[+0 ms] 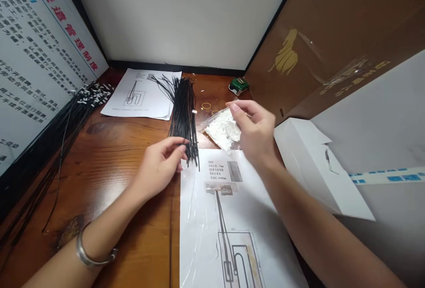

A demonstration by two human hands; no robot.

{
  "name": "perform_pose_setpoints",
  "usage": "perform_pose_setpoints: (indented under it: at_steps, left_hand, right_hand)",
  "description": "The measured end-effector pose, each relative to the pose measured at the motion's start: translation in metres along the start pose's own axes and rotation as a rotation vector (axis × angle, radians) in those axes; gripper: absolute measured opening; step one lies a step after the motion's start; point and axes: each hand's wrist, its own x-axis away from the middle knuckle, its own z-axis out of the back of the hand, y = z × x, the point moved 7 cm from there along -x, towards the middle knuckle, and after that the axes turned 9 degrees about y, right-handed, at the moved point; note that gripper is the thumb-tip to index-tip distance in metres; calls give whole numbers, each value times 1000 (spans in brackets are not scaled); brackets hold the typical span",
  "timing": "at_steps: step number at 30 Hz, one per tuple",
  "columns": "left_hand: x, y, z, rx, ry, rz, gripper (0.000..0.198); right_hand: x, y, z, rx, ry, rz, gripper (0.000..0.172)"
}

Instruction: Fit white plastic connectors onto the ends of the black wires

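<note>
My left hand (162, 162) reaches to the near end of a bundle of thin black wires (183, 106) lying on the wooden table (119, 155); its thumb and fingers pinch at the wire ends. My right hand (254, 131) hovers over a clear plastic bag of small white parts (222, 129), with fingertips curled and pinched at the bag's top edge. A printed drawing sheet under clear film (229, 217) lies in front of me, below both hands.
A second printed sheet (141, 93) lies at the back. More black wires with white ends (79, 106) rest against the left wall poster. A green tape measure (238, 85), yellow rubber bands (206, 106) and a white box (315, 164) sit on the right.
</note>
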Motion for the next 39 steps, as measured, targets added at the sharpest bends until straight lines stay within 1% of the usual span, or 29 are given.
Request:
perform_pose_setpoints:
  at_steps: [1, 2, 3, 4, 6, 7, 8, 9, 10, 11, 12, 13, 14, 15, 16, 17, 18, 19, 21, 22, 23, 25, 27, 29, 32, 39]
  left_hand:
    - [-5, 2, 11, -18, 35, 12, 25]
    - [-10, 4, 24, -58, 71, 16, 26]
    - [-16, 8, 40, -121, 117, 8, 25]
    - [-22, 11, 55, -208, 152, 5, 23]
    - [-34, 24, 87, -436, 242, -59, 18]
    - [-40, 33, 104, -575, 308, -109, 15]
    - [-44, 41, 122, -725, 400, -142, 14]
    - [-49, 48, 137, -878, 458, -164, 18]
    - [-52, 55, 152, -989, 550, -199, 18]
    - [-54, 62, 166, -1031, 644, -238, 20]
    - [-56, 66, 174, -1053, 689, -280, 25]
    - [-59, 67, 178, -1063, 681, -319, 31]
    - [-62, 67, 178, -1051, 662, -380, 37]
    - [-62, 67, 176, -1000, 664, -455, 39]
    - [-62, 65, 170, -938, 636, -521, 37]
    - [-61, 61, 160, -898, 584, -553, 33]
    - [-61, 55, 148, -904, 525, -539, 30]
    - [-61, 47, 134, -958, 465, -493, 26]
    - [-56, 35, 103, -1031, 342, -430, 20]
    - [-53, 26, 86, -1110, 252, -363, 20]
    - [-49, 21, 71, -1164, 176, -325, 22]
    - [-41, 18, 45, -1242, 71, -318, 26]
    - [-36, 17, 28, -1288, 9, -312, 28]
    - [-33, 17, 17, -1310, -35, -304, 29]
    - [-32, 16, 6, -1327, -86, -303, 29]
    - [-36, 9, -6, -1374, -137, -282, 34]
  right_hand:
    - [-8, -1, 4, 158, -38, 11, 14]
    - [-14, 2, 5, 335, -117, 12, 11]
    - [-17, 8, 5, 512, -227, -4, 10]
    - [-18, 15, 5, 677, -321, -14, 11]
    - [-18, 26, 7, 927, -427, 0, 18]
    - [-18, 30, 7, 1005, -452, 16, 24]
    - [-17, 32, 6, 1058, -470, 29, 29]
    - [-15, 34, 5, 1094, -487, 35, 34]
    - [-14, 35, 4, 1120, -505, 36, 36]
    - [-12, 36, 2, 1142, -525, 32, 38]
    - [-11, 37, 1, 1163, -545, 26, 38]
    - [-10, 37, 0, 1181, -562, 22, 38]
    - [-9, 37, -1, 1196, -573, 22, 36]
    - [-9, 38, -2, 1207, -583, 24, 35]
    - [-8, 38, -3, 1216, -589, 28, 33]
    - [-8, 39, -4, 1224, -589, 33, 31]
    - [-7, 39, -4, 1230, -581, 36, 29]
    - [-7, 40, -5, 1236, -571, 36, 28]
    - [-7, 41, -5, 1248, -544, 32, 27]
    - [-6, 42, -5, 1253, -534, 28, 26]
    - [-6, 42, -6, 1256, -527, 25, 26]
    - [-5, 42, -7, 1262, -525, 21, 25]
    - [-5, 42, -8, 1267, -521, 16, 26]
    - [-4, 41, -9, 1273, -519, 17, 27]
    - [-4, 40, -10, 1278, -529, 32, 26]
    - [-2, 41, -13, 1302, -532, 99, 24]
